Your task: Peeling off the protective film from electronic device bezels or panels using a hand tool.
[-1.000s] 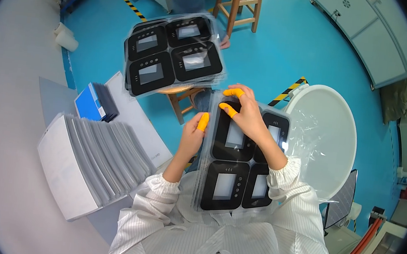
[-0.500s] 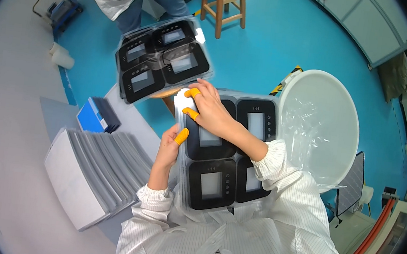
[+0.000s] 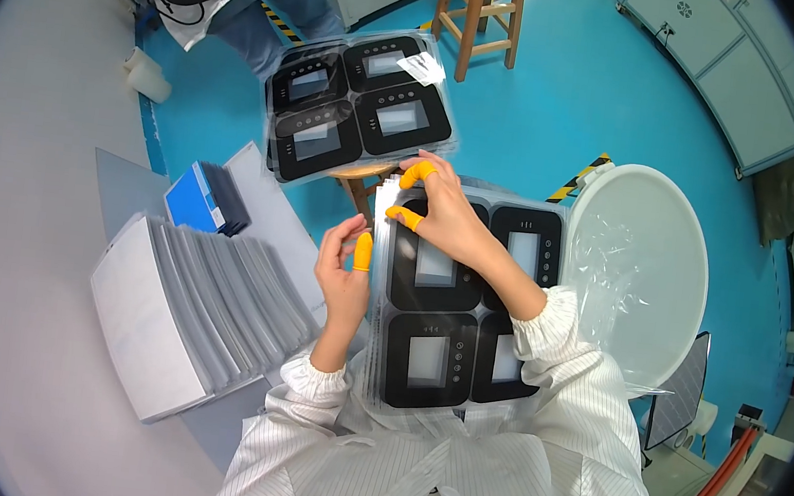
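A stack of clear plastic sheets with black rounded panels (image 3: 427,362) lies in front of my body, each panel with a pale window. My right hand (image 3: 448,217) rests over the stack's far left corner, yellow finger cots on thumb and forefinger. Those two fingertips are apart, touching the whitish layered edge (image 3: 388,193). Beside the stack's left edge, my left hand (image 3: 343,271) is raised with its fingers loosely bent and spread. A yellow cot covers its thumb, and I see nothing held in it.
A similar panel stack (image 3: 366,107) sits on a wooden stool (image 3: 355,184) ahead, near a person (image 3: 285,25). Left are fanned sheets (image 3: 206,295) and a blue-faced stack (image 3: 195,200). Right is a white bin (image 3: 674,270) with clear film. Another stool (image 3: 477,22) stands farther off.
My left hand has come away from the stack's edge and its fingers have spread. My right hand has lifted slightly, its fingers more bent at the corner. The whole view has shifted.
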Motion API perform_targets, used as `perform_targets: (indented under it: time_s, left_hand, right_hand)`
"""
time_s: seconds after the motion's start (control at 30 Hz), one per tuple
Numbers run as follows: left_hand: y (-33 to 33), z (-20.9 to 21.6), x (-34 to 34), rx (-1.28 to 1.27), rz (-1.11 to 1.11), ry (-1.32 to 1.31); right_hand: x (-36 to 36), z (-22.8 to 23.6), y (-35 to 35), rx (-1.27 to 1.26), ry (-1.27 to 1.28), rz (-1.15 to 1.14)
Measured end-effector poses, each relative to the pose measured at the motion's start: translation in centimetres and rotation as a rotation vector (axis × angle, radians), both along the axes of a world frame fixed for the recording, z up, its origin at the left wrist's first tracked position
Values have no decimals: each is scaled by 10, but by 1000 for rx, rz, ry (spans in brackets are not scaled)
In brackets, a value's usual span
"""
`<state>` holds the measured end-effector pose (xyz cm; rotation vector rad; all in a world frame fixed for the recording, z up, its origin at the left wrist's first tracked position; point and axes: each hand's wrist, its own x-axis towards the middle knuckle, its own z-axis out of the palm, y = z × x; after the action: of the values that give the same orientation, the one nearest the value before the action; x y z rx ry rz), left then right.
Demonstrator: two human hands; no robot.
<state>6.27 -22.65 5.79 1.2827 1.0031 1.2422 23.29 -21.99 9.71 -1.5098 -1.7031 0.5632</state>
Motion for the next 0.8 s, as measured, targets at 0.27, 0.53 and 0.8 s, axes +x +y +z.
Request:
perform_targets:
  time_s: [0.27,0.53,0.8]
  left_hand:
    - [6,16,10,211,-200,282]
    - [1,23,13,129,-147,232]
    - [-3,38,17,193,-158,281]
  right_hand:
    - [4,19,-17,141,-43,8]
    - [-13,7,-46,280,-275,-69]
    - [-3,25,-31,315,-257,-83]
